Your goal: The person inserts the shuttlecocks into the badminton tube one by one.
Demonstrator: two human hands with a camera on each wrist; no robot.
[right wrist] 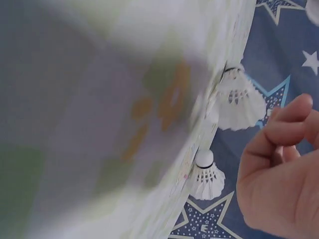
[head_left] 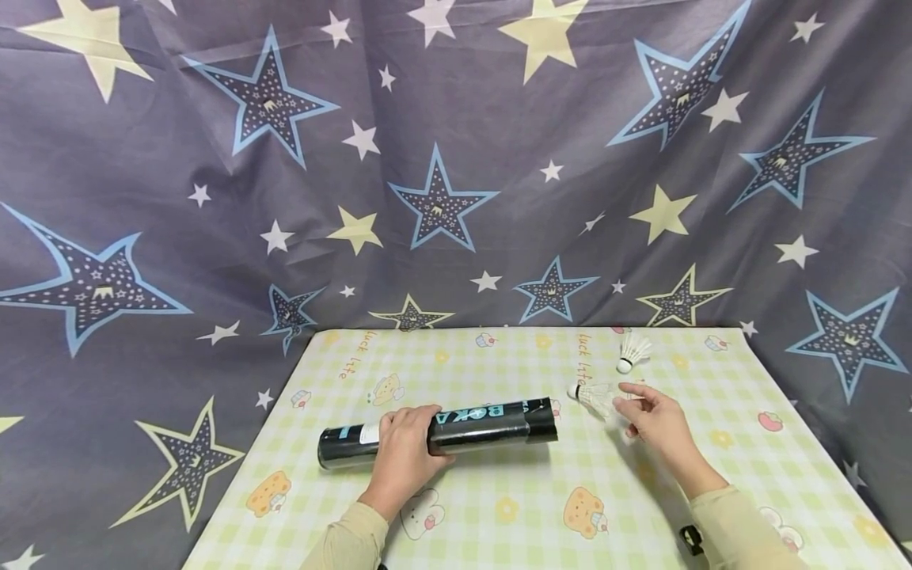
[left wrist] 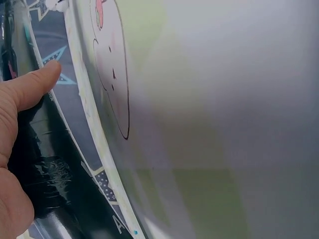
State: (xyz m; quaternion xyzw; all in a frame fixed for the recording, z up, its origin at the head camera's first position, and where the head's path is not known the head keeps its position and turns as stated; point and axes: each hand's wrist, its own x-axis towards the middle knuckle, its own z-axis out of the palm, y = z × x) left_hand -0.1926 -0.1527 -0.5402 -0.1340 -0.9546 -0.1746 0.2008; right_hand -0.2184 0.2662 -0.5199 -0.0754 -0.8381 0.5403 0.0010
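My left hand [head_left: 406, 447] wraps its fingers round the middle of a black shuttlecock tube [head_left: 484, 423] with blue lettering, held lengthwise over the table. In the left wrist view the thumb [left wrist: 37, 87] lies along the dark tube [left wrist: 40, 144]. To the right, my right hand [head_left: 655, 423] hovers with loosely bent fingers, fingertips beside the feathers of a white shuttlecock [head_left: 593, 396] whose cork points left. A second shuttlecock [head_left: 632, 353] lies farther back. The right wrist view shows both, one shuttlecock [right wrist: 239, 102] nearer the bent fingers, the other shuttlecock [right wrist: 207, 177] below it.
A green-and-white checked cloth [head_left: 513, 511] with cartoon prints covers the table. Behind the table's back edge hangs a dark curtain [head_left: 484, 111] patterned with stars, also spreading round both sides. A small black device [head_left: 691, 540] shows at the right wrist.
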